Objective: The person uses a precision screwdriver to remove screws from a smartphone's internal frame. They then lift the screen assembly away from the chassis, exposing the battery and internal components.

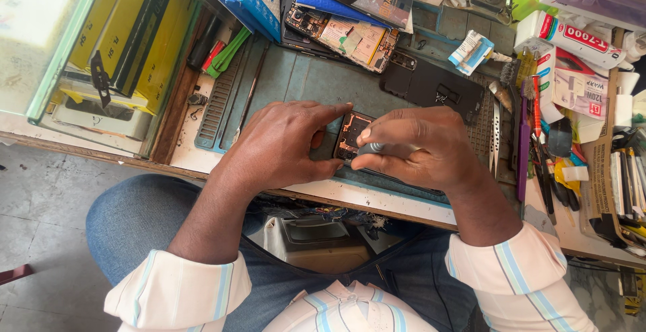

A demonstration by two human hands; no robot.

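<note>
Black opened phone point(350, 135) near mat edge, left hand point(286, 145) pinching it, right hand point(417, 151) closed on perhaps a screwdriver point(372, 148)

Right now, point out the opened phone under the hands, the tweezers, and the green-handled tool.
opened phone point(350, 133), head view, on its exposed board between the hands.
tweezers point(496, 133), head view, mid-length of the metal blades.
green-handled tool point(229, 52), head view, on the green handle.

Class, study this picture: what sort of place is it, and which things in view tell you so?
Most likely a phone repair bench. An opened phone lies between the left hand and right hand, a second opened phone lies behind, and tweezers rest on the work mat.
</note>
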